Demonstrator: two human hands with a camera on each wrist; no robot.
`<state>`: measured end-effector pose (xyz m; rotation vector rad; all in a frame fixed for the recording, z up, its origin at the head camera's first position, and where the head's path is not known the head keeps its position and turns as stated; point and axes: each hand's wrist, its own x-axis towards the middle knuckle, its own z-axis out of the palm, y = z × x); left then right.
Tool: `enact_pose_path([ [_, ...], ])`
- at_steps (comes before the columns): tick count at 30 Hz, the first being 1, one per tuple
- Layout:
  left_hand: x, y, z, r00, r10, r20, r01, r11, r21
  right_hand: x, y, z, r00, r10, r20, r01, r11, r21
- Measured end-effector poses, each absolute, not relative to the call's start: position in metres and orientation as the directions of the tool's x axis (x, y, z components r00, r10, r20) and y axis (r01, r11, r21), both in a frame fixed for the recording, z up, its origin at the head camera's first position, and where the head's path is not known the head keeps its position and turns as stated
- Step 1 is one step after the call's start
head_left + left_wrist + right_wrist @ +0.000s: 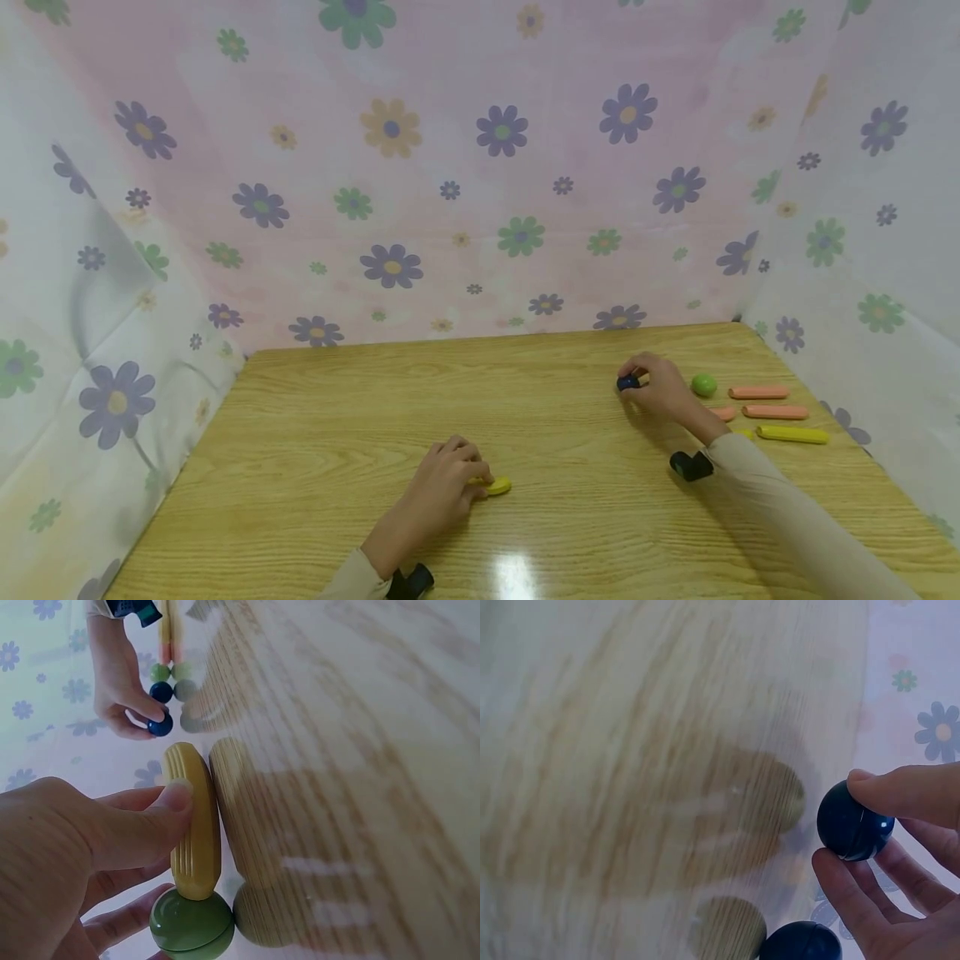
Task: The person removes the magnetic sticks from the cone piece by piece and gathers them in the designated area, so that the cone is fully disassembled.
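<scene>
With thumb and fingers, my left hand (442,483) pinches a yellow ridged bar (196,825) at the front middle of the table. A glossy green ball (192,924) with a seam touches the bar's near end; in the head view the hand hides it. Further right and back, my right hand (660,390) grips a dark blue ball (853,822) between thumb and fingertips, at or just above the tabletop. Close to that hand lies a second dark blue ball (802,942), hidden behind the hand in the head view.
Right of the right hand sit a light green ball (703,385), salmon bars (759,392) and a yellow bar (792,434). The right forearm partly covers another salmon piece (724,413) and a yellow one (745,433). Flowered cloth (450,225) encloses the wooden table (360,400) at back and sides.
</scene>
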<state>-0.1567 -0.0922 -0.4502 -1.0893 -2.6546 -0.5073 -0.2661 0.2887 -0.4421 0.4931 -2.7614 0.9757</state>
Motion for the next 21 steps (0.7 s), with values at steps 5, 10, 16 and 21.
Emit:
enact_pose_path([
  [5,-0.1566,-0.0919,-0.4489,-0.706,0.632,0.321,0.706,0.666,0.243,-0.2687,0.2882,-0.4413,-0.938,-0.248,0.242,-0.345,0.734,-0.585],
  [10,-0.1562,-0.092,-0.4478,-0.707,0.632,0.318,0.705,0.666,0.245,-0.2705,0.2879,-0.4419,-0.936,-0.251,0.245,-0.349,0.734,-0.582],
  [16,-0.1566,-0.0917,-0.4482,-0.704,0.634,0.32,0.707,0.667,0.236,-0.27,0.2878,-0.4421,-0.935,-0.252,0.25,-0.353,0.741,-0.571],
  [21,-0.1566,-0.0918,-0.4491,-0.707,0.633,0.315,0.704,0.671,0.231,-0.2679,0.2871,-0.4404,-0.931,-0.257,0.26,-0.362,0.751,-0.553],
])
